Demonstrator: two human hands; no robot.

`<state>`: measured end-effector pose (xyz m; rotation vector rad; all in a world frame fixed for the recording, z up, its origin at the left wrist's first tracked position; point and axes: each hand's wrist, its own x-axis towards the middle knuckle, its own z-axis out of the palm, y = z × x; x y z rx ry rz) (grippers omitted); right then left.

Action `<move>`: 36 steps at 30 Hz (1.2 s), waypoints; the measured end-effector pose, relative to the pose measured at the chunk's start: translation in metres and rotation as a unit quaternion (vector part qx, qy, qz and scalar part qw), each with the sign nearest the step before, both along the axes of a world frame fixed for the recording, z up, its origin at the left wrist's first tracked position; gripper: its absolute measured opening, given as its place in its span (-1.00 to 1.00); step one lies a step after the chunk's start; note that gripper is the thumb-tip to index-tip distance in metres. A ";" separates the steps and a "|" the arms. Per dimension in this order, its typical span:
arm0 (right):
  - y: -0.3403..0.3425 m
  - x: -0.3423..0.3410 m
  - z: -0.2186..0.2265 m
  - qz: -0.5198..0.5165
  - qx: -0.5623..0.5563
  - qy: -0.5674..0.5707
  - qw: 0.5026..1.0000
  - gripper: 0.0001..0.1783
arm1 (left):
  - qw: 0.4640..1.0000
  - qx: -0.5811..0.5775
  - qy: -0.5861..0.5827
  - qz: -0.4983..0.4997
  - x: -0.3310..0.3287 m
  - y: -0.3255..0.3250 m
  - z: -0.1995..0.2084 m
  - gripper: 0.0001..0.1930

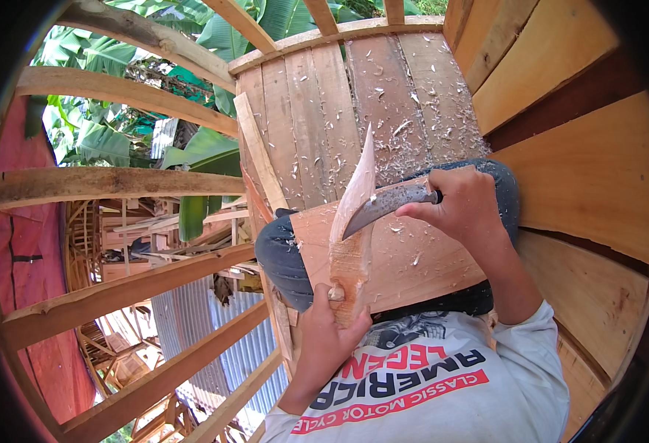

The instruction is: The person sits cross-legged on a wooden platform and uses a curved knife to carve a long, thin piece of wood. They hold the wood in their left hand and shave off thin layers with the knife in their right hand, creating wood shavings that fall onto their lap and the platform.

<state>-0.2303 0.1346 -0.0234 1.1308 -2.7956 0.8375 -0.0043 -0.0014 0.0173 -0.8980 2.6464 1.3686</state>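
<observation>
My left hand (pixel 329 325) is closed around the thick lower end of a carved wooden piece (pixel 350 255). The piece stands tilted up and tapers to a pale, pointed, slightly curved tip; a small round knob shows beside my left thumb. In my right hand (pixel 461 199) is a knife (pixel 391 204) with a curved, dark-spotted blade, its handle mostly hidden by my fingers. The blade lies against the middle of the carved piece, its point at the left. Under both rests a flat wooden board (pixel 413 266) across my lap, dotted with shavings.
Pale shavings (pixel 405 140) litter the plank floor (pixel 309 118) ahead. A loose wooden strip (pixel 259 151) leans at the floor's left edge. Wooden railing slats (pixel 128 184) stand at left, with corrugated metal sheets (pixel 191 332) and banana leaves (pixel 213 148) beyond. Wide wooden panels (pixel 583 177) rise close at right.
</observation>
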 end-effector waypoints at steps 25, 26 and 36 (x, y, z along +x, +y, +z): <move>0.023 -0.029 0.007 -0.136 -0.067 -0.145 0.978 -0.24 | 0.995 0.075 -0.010 0.064 0.016 -0.019 -0.020 -0.57; 0.017 -0.008 0.006 -0.078 -0.073 -0.103 0.989 -0.25 | 0.994 0.074 0.012 0.079 0.012 -0.022 -0.021 -0.58; 0.008 0.013 0.010 0.013 0.014 -0.014 1.000 -0.26 | 0.998 0.057 -0.036 -0.015 0.000 0.002 -0.005 -0.56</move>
